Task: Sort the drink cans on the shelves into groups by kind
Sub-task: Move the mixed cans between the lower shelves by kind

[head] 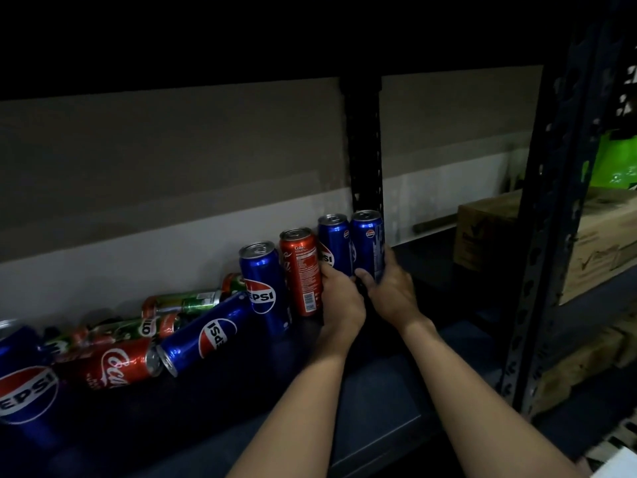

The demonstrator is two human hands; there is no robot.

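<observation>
Dim light falls on a dark metal shelf (396, 391) backed by a grey and white wall, and the sorting on it looks only just begun. At the right end, against the black perforated upright post (366, 150), two tall blue Pepsi cans stand upright side by side: the right hand (391, 289) grips the rightmost blue Pepsi can (367, 241) around its lower body, and the left hand (339, 298) is curled around the base of the neighbouring blue Pepsi can (333, 241), so a Pepsi group seems to be forming there. Just left of them a tall red Coca-Cola can (301, 270) stands upright, touching or nearly touching the left hand, and beside it a third upright blue Pepsi can (262, 281); the red one splits the blues, so it likely needs to move out. Further left nothing is sorted: a blue Pepsi can lying tilted (206, 334), a red Coca-Cola can on its side (113, 365), several green and orange cans lying in a heap (172, 305) behind them, and a large blue Pepsi can at the left edge (26, 391). Beyond the post, brown cardboard boxes (593, 236) sit on the next shelving bay.
</observation>
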